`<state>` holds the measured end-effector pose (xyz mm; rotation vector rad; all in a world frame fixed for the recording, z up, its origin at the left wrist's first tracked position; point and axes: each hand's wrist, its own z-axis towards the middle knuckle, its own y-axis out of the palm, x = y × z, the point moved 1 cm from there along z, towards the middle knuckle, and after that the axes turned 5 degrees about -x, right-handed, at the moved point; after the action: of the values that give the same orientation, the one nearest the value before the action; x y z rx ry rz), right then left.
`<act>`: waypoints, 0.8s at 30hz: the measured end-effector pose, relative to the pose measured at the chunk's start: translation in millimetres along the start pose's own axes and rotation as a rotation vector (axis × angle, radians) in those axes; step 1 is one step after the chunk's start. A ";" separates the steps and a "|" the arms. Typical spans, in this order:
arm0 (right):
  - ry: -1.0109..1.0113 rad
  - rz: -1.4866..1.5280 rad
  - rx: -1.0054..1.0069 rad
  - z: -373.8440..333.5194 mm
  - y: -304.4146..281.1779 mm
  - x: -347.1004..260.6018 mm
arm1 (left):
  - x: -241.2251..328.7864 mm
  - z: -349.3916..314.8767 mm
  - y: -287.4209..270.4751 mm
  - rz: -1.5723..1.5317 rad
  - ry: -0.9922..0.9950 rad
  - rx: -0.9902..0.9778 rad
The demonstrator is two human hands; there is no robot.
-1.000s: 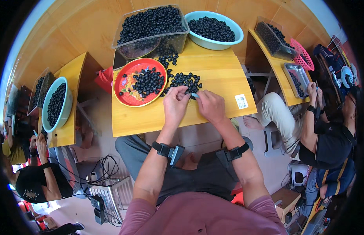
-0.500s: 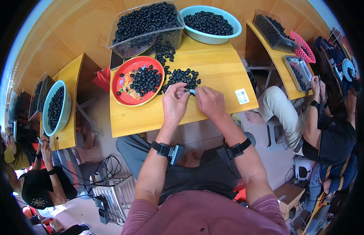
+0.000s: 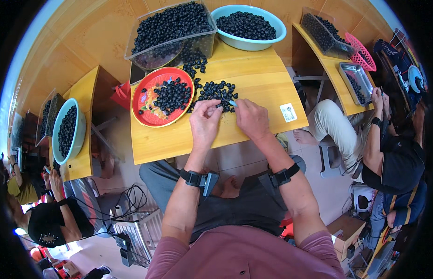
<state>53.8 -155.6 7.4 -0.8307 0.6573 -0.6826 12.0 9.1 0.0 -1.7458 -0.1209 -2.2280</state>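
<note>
My left hand (image 3: 204,124) is closed in a pinch over the near edge of the yellow table (image 3: 258,76). A small dark round bead-like piece seems to be at its fingertips, partly hidden. My right hand (image 3: 251,120) grips a slim tool with a light blue handle (image 3: 232,103), its tip pointing at the left fingertips. Just beyond both hands lies a loose pile of dark round pieces (image 3: 217,90). Left of the pile, a round red tray (image 3: 147,118) with a flower pattern and yellow rim carries more of them.
At the table's back stand a clear plastic bin (image 3: 153,59) and a pale blue basin (image 3: 251,45), both full of dark pieces. A white label (image 3: 287,112) sticks near the right edge. Co-workers sit at tables on both sides, with another blue basin (image 3: 79,139) at left.
The blue-handled tool has tilted more upright between my fingertips. My hands stay in nearly the same place, and the view has shifted slightly.
</note>
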 end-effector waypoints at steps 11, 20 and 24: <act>0.060 -0.055 0.042 -1.3 1.2 2.0 | 8.9 11.4 -41.8 0.188 0.203 0.252; 0.105 -0.071 0.054 1.8 1.9 1.4 | 33.6 10.7 -38.2 0.533 0.280 -0.124; 0.125 -0.081 0.055 0.9 3.3 4.5 | 32.0 0.9 -1.7 0.632 0.327 -0.173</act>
<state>58.1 -157.0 4.0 -0.7710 0.7172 -0.8275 5.6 4.9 31.1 -1.2250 0.6227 -2.0289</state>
